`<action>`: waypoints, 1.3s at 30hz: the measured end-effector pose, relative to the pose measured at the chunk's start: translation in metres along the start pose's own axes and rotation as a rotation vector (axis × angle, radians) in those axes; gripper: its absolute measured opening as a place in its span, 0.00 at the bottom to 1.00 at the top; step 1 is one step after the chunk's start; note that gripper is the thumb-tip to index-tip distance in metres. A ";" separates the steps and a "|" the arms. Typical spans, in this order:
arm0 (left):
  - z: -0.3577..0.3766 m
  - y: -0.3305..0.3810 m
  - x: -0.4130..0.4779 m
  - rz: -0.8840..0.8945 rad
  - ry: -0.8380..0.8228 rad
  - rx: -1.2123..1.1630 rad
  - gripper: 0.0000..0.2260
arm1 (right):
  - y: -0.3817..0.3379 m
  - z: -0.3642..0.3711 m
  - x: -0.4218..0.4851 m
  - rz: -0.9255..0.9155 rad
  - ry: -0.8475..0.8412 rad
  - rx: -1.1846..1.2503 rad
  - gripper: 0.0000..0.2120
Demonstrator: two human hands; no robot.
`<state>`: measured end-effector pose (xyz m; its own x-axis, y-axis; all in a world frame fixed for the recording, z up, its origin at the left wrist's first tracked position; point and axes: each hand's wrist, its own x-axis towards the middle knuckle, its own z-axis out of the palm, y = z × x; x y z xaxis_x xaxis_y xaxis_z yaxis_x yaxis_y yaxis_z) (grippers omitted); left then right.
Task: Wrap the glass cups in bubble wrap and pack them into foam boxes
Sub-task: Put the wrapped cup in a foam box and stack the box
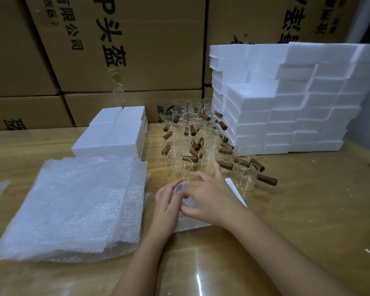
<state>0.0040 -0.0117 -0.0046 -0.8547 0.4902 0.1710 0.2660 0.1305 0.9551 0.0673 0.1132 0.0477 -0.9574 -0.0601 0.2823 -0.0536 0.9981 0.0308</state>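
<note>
Wrapped cup point(183, 196): a small bundle of bubble wrap, held just above the near middle of the counter point(297, 210). Only a narrow strip of it shows between my palms, running roughly away from me. The glass and handle inside are covered, so I cannot tell the true long axis or which way the handle points.

Left hand point(167, 202): on the bundle's left side, fingers curled round it, palm facing right.

Right hand point(210, 199): on the bundle's right side and partly over it, thumb and fingers closed on the wrap. One finger sticks out toward the far cups. Both hands are clamped on the same bundle and nearly touch each other.

Foam piece point(236, 190): white, lying flat on the counter directly under my hands, with corners showing past my right wrist and below my left. Mostly hidden; I cannot tell whether it is a box or a lid.

Glass cups point(203, 146): bare, upright, crowded together just beyond my hands. Their brown wooden handles stick out sideways in mixed directions.

Bubble wrap sheets point(73, 206): a loose flat stack to my left.

Small foam stack point(113, 131): beyond the sheets, left of the cups.

Foam boxes point(286, 107): a tall stepped wall, far right, touching the cup cluster.

Cartons point(137, 50): brown, printed, stacked behind everything.
</note>
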 end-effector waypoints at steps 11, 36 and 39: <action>0.001 -0.002 0.003 0.044 0.031 -0.002 0.11 | -0.001 0.004 0.006 -0.015 -0.147 0.042 0.21; -0.001 -0.005 0.009 -0.019 0.014 -0.062 0.10 | 0.222 -0.088 0.075 0.590 0.097 0.053 0.36; -0.002 -0.003 0.010 -0.038 0.051 -0.198 0.17 | 0.225 -0.085 0.079 0.563 0.065 0.071 0.36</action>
<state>-0.0061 -0.0087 -0.0058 -0.8851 0.4433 0.1416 0.1449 -0.0266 0.9891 0.0033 0.3320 0.1585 -0.8248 0.4826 0.2948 0.4385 0.8749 -0.2054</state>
